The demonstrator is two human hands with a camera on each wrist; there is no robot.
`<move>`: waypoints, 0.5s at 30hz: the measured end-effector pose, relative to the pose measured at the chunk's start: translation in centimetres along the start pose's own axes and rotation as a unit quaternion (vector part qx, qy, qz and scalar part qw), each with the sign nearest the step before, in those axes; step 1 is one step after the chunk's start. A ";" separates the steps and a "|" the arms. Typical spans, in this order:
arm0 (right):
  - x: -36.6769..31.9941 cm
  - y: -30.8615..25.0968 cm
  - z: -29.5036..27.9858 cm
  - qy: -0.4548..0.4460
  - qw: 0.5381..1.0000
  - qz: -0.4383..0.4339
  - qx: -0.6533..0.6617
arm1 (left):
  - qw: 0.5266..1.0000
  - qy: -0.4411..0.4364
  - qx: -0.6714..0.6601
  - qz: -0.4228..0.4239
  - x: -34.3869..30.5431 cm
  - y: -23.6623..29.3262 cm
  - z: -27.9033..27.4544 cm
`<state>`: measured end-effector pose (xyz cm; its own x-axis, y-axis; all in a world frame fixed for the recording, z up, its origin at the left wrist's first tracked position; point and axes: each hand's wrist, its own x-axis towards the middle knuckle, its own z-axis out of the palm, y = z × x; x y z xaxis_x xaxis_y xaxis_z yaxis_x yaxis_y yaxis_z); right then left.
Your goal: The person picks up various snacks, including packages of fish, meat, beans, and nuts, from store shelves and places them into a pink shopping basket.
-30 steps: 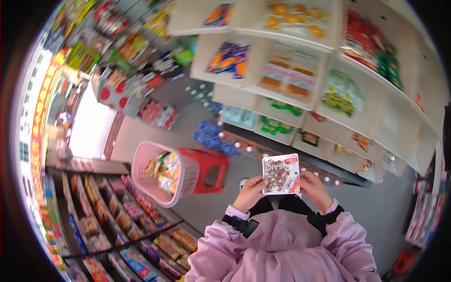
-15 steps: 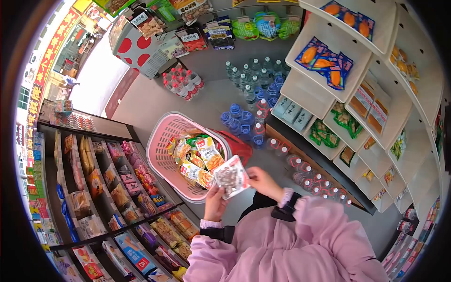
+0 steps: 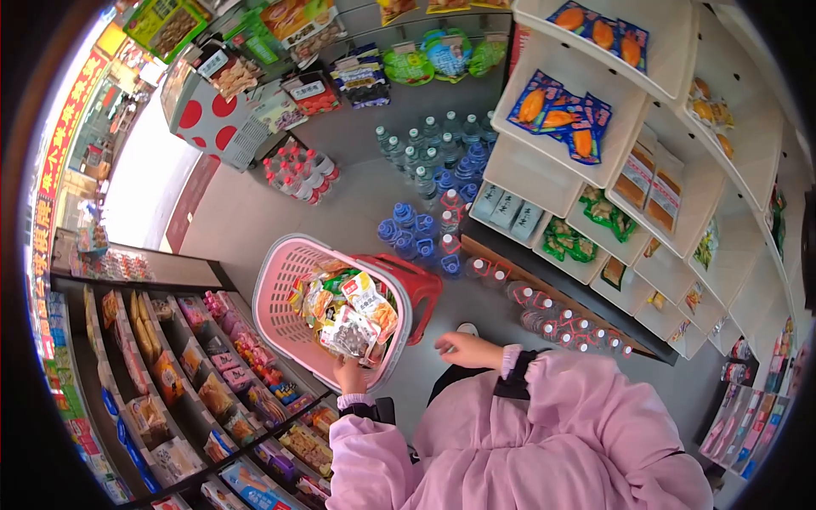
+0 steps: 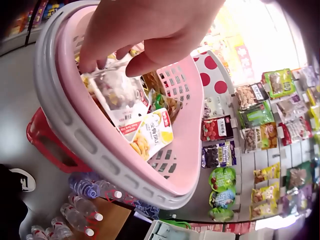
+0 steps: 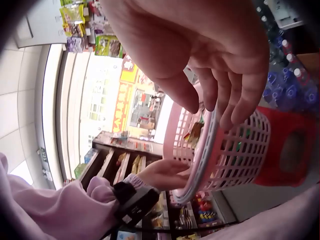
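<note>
A pink plastic shopping basket [image 3: 270, 297] holds several snack packets. On top of them lies a clear-fronted packet of brownish pieces [image 3: 350, 330], blurred in the left wrist view. My left hand [image 3: 349, 375] reaches over the near rim, its thumb and fingertips apart right at that packet's edge [image 4: 117, 92]. Below it is a white-and-yellow snack packet [image 4: 152, 132]; an orange-and-white packet [image 3: 371, 299] lies beside it in the head view. My right hand [image 3: 470, 349] hovers right of the basket, in front of my body, with relaxed, slightly bent fingers and nothing in them.
The basket sits on a red stool [image 3: 425, 285]. Slanted snack racks [image 3: 200, 357] stand at the left. White shelves [image 3: 544, 166] rise at the right, with bottles [image 3: 552, 319] on the floor along their foot. Blue-capped bottles [image 3: 408, 229] stand behind the basket.
Both hands held the packet before my body, then carried it left to the basket. Now it lies on the other packets; the right hand has let go and drawn back.
</note>
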<state>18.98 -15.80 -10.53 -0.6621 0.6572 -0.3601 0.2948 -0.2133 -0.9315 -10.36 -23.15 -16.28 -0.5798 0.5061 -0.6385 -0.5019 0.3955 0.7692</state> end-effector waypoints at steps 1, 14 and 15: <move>-1.2 1.1 -1.2 0.020 1.000 -0.002 0.011 | 0.998 -0.024 0.043 0.049 -0.1 -0.1 -0.2; -27.8 11.2 -13.6 0.333 0.928 0.067 0.156 | 0.933 -0.311 0.129 0.126 -17.3 -2.9 19.2; -30.1 12.0 -14.1 0.349 0.920 0.061 0.170 | 0.928 -0.325 0.137 0.118 -20.0 -3.8 21.6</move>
<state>52.17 -27.92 -10.12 -0.0001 0.8921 -0.4518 0.0272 -0.4516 -0.8918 16.99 -18.22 -5.92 -0.0982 0.9238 -0.3699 -0.1774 0.3495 0.9200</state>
